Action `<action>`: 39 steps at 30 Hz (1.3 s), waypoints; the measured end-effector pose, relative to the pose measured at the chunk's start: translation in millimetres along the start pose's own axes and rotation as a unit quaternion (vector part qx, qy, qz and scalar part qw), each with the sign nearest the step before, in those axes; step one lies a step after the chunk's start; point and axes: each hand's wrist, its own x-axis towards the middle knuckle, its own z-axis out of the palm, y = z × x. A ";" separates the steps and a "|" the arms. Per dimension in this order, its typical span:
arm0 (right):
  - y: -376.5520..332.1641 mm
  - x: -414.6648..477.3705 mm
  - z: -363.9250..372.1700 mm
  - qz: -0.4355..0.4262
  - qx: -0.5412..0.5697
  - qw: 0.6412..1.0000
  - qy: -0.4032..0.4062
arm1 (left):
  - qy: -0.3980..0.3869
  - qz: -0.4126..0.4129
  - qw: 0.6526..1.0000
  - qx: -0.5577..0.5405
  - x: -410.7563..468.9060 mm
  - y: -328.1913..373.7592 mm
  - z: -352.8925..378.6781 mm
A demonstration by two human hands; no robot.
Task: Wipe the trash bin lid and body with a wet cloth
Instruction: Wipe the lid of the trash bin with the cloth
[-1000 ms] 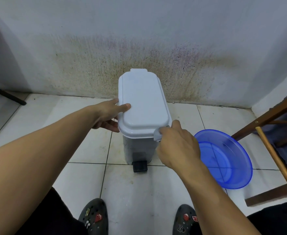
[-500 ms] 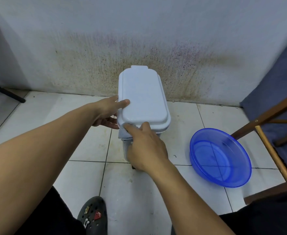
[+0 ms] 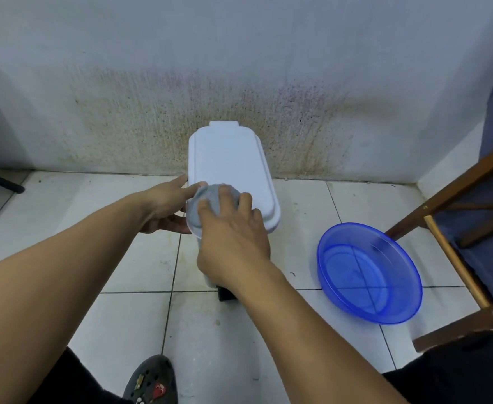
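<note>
Wiping is underway on the lid (image 3: 233,170): your right hand (image 3: 233,237) presses the grey cloth (image 3: 207,199) onto its near left corner, fingers curled over the wad and gripping it, thumb tucked at the near side. Your left hand (image 3: 163,205) steadies the bin (image 3: 270,220) from its left side, index finger stretched along the lid edge, other fingers loosely spread below. The bin stands on the tile floor (image 3: 128,258) against the stained wall (image 3: 152,112), the blue basin (image 3: 369,272) just to its right.

Progress: early-to-middle, I judge. Only the near part of the lid is being covered; the far lid looks dry, and the body, mostly hidden under your arm, is left to do.

Versus 1 s ago: the cloth was at the lid's front right corner, then under the front rim at 0.5 s; now it's up on top at the left. Left hand barely shifted. Only 1 shoe (image 3: 150,380) shows now, not 2.
</note>
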 end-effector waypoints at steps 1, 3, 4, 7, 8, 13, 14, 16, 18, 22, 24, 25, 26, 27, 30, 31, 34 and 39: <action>3.3 4.1 -0.4 -0.005 -0.018 1.000 -0.004 | -0.005 0.001 1.000 -0.005 -0.4 -0.7 -0.5; 14.6 14.1 -3.9 -0.012 -0.033 0.999 -0.020 | -0.014 0.001 1.000 -0.014 0.5 -2.1 -1.6; 22.2 20.6 -6.3 -0.008 -0.033 0.999 -0.030 | -0.016 0.001 1.000 -0.017 1.9 -3.0 -2.0; 49.0 44.6 -12.7 0.028 -0.020 0.998 -0.049 | -0.010 -0.010 0.999 -0.033 2.2 -2.4 -2.3; 58.8 52.1 -13.3 0.046 -0.009 0.998 -0.050 | -0.007 -0.015 0.999 -0.038 2.1 -2.5 -2.3; 105.9 75.0 -8.1 0.126 0.184 0.975 -0.013 | 0.010 -0.007 0.998 -0.056 -2.4 -3.2 4.5; 113.0 73.5 -9.7 0.128 0.226 0.966 0.011 | 0.011 -0.007 0.998 -0.060 -2.6 -4.1 6.6; 127.7 63.2 -15.2 0.148 0.294 0.942 0.064 | 0.016 -0.004 0.998 -0.057 -2.9 -4.1 11.6; 145.3 48.3 -19.5 0.200 0.332 0.914 0.116 | 0.039 0.006 0.999 -0.033 -2.8 -1.9 17.9; 165.5 29.5 -19.3 0.267 0.357 0.883 0.146 | 0.095 0.013 0.995 0.036 -4.4 9.0 21.1; 162.2 27.4 -18.6 0.247 0.368 0.887 0.131 | 0.099 0.018 0.994 0.034 -5.7 19.5 16.7; 158.5 27.5 -19.7 0.228 0.362 0.895 0.126 | 0.104 0.023 0.994 0.021 -6.0 24.6 14.6; 155.5 28.3 -20.3 0.205 0.350 0.906 0.122 | 0.114 0.026 0.993 0.009 -6.5 29.3 13.0; 151.8 28.3 -20.7 0.182 0.330 0.920 0.111 | 0.125 0.028 0.992 0.000 -7.3 32.7 12.7; 145.2 28.0 -19.7 0.130 0.258 0.954 0.073 | 0.141 0.029 0.989 -0.017 -8.5 36.3 15.9; 143.4 27.5 -19.4 0.126 0.234 0.962 0.061 | 0.145 0.029 0.989 -0.020 -8.9 35.2 17.5; 136.5 22.9 -20.7 0.125 0.196 0.971 0.052 | 0.153 0.033 0.988 -0.002 -11.4 33.2 19.7; 113.8 2.3 -21.7 0.126 0.119 0.983 0.060 | 0.156 0.042 0.986 0.031 -12.7 31.8 20.2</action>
